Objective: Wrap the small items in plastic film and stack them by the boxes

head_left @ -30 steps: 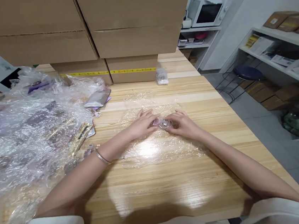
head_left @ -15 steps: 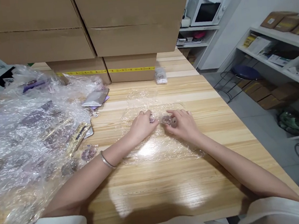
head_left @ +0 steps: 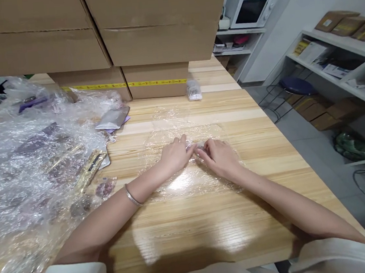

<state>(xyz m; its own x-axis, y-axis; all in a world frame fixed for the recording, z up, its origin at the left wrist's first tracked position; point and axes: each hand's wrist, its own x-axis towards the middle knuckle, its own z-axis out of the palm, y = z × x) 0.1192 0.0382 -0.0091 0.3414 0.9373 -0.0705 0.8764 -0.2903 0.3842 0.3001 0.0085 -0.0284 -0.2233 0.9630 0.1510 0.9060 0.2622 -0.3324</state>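
Note:
A sheet of clear bubble wrap [head_left: 171, 122] lies flat on the wooden table in front of me. Over its middle, my left hand [head_left: 175, 154] has thumb and fingers closed about a small pale item [head_left: 188, 144], mostly hidden by the fingers. My right hand [head_left: 221, 157], its fingers curled, grips a small clear packet with something brownish inside [head_left: 200, 148]. The two hands nearly touch, and the items in them are side by side. What exactly the packet contains is too small to tell.
At left lies a large heap of bubble wrap [head_left: 35, 160], with a gold packet [head_left: 91, 165], a grey pouch [head_left: 113, 118] and a small bag of purplish pieces [head_left: 105, 188]. Stacked cardboard boxes [head_left: 159, 43] stand behind. A small wrapped bundle [head_left: 193, 90] sits beside them.
My right hand has moved slightly left and curled tighter round the brownish packet, bringing it up against the left hand's item. The camera view has shifted a little.

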